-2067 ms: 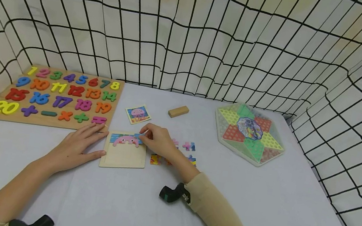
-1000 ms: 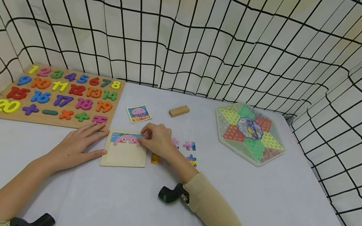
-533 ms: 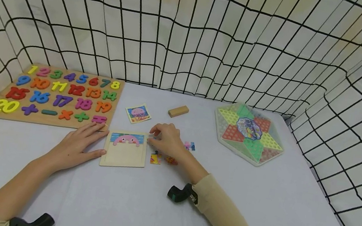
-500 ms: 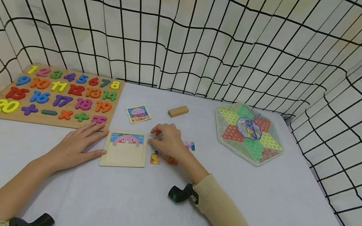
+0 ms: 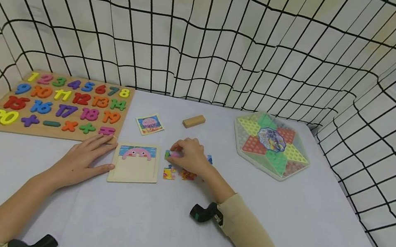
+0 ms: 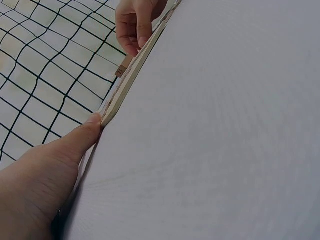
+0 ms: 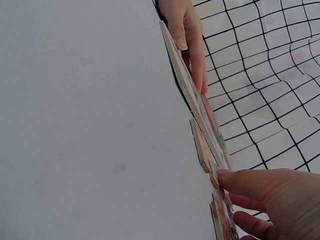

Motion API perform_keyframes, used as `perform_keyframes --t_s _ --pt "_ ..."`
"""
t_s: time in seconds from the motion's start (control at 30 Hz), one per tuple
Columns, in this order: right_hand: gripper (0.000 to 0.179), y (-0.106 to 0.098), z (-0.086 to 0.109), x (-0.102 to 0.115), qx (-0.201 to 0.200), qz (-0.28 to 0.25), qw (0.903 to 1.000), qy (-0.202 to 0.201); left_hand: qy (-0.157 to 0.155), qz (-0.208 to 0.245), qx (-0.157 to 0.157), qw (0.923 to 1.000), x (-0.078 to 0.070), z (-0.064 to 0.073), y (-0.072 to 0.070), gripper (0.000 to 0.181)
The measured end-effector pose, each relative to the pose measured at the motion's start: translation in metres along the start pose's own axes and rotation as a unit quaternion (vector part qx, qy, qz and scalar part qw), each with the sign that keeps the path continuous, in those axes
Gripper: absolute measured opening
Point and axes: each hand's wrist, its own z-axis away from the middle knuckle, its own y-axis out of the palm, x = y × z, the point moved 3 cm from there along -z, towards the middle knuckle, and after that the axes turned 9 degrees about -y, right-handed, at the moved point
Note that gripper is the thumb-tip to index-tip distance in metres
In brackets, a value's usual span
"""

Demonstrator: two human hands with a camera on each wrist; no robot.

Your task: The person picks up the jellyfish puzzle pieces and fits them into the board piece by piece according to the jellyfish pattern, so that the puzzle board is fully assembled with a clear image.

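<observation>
A square wooden puzzle board [image 5: 133, 171] lies flat on the white table. Along its top sits a finished strip showing a pink head on blue. My left hand [image 5: 84, 158] rests flat with fingers spread, its thumb touching the board's left edge and its fingertips on the number board's near edge. Just right of the puzzle board, my right hand [image 5: 190, 156] bends its thumb and fingers over a green, blue and pink puzzle piece [image 5: 167, 155]. Whether they pinch it is hidden. A yellow puzzle piece [image 5: 169, 173] and an orange-red puzzle piece [image 5: 187, 175] lie below this hand.
At the left is a number board [image 5: 50, 133] with coloured numerals. A small picture card [image 5: 150, 124] and a wooden block [image 5: 193, 121] lie behind the puzzle board. A hexagonal game box [image 5: 272, 145] stands at the right. Black netting [image 5: 199, 53] encloses the table's back and sides.
My right hand has left the top right of the puzzle board and moved right, over the loose pieces. The blue corner piece it handled now sits in the board. My left hand stays put.
</observation>
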Motion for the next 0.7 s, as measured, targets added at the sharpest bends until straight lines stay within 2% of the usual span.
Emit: perform_keyframes --t_s 0.43,0.7 --pt "0.03 0.0008 0.0004 -0.0002 -0.008 -0.017 0.9996 0.02 -0.002 -0.002 -0.002 1.0 0.0006 0.0003 0.0004 0.065" --pt "0.026 -0.0003 0.0021 0.0007 -0.015 -0.059 0.9978 0.027 -0.002 -0.003 -0.002 1.0 0.0005 -0.0003 0.0006 0.065"
